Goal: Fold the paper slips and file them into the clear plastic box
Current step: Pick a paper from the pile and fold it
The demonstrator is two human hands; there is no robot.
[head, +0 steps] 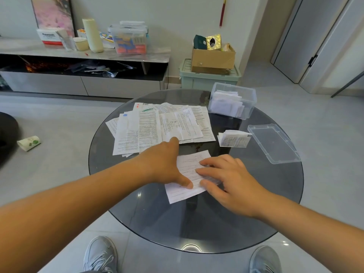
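Observation:
A printed paper slip (189, 164) lies flat on the round glass table (275, 203), near its middle. My left hand (167, 164) rests on the slip's left side, thumb pressing the paper and index finger reaching to the pile behind. My right hand (226, 178) presses its straight fingers on the slip's right half. A spread pile of unfolded slips (157, 125) lies further back. One folded slip (234, 138) stands to the right. The clear plastic box (232, 100), lid off, sits at the far right holding several folded slips.
The box's clear lid (273, 143) lies at the table's right edge. Beyond the table stand a low TV cabinet (84, 54) with containers, a cardboard box (213, 58) on a green bin, and a paper cup (29, 142) on the floor. My shoes show below.

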